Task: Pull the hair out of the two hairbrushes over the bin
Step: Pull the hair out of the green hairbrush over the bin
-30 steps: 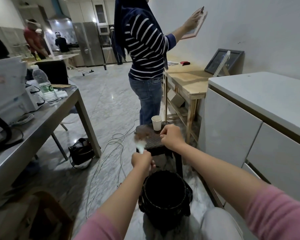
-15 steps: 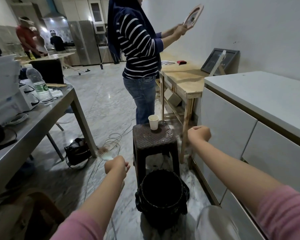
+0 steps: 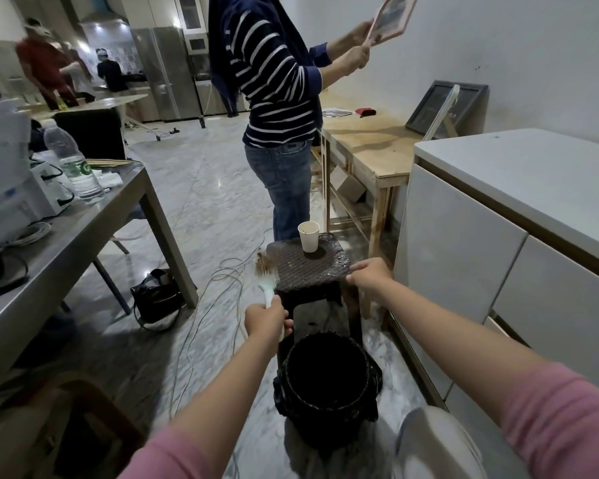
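Note:
My left hand (image 3: 267, 320) grips the white handle of a hairbrush (image 3: 267, 275), held upright just left of the dark stool (image 3: 322, 271). A clump of brown hair sits in the bristles at the brush head. The black bin (image 3: 327, 387) stands on the floor below and slightly right of that hand. My right hand (image 3: 370, 273) hovers at the stool's front right corner, fingers curled with knuckles toward me; nothing shows in it. Only one brush is in view.
A paper cup (image 3: 308, 236) stands on the stool. A person in a striped top (image 3: 274, 81) stands just behind it. A steel table (image 3: 66, 243) runs along the left, white cabinets (image 3: 498, 254) along the right. Cables (image 3: 201, 323) and a black bag (image 3: 156, 299) lie on the floor.
My left hand swung out left with the brush, then came back up beside the stool. My right hand pulled away to the right, then returned to the stool's corner.

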The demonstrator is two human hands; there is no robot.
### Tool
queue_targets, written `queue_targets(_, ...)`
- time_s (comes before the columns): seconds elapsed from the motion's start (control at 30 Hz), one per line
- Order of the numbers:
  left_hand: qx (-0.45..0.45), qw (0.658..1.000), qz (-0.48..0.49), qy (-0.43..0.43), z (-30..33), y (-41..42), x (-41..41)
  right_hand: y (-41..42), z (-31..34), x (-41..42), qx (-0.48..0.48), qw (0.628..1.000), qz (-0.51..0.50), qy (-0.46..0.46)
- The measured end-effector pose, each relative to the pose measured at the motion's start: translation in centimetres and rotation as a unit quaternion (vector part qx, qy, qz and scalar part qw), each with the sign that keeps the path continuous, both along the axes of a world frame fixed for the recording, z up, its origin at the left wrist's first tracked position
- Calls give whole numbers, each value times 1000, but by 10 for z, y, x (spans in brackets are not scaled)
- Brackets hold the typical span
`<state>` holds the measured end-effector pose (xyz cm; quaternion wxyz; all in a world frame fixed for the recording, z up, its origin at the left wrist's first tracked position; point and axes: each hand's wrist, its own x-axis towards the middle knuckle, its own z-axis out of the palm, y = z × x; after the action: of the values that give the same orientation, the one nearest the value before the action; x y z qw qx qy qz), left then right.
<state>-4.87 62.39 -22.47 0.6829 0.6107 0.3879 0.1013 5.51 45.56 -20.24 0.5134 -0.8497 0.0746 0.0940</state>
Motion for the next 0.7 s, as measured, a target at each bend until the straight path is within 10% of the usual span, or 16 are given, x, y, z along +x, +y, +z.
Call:
queue_targets(0.13, 8, 999, -42, -1, 3, -5, 2, 5, -3, 1, -29, 990, 133, 29)
queue_targets(0.7, 17, 983, -185, -10, 9, -33, -8, 25, 11, -13, 24, 983, 113, -146)
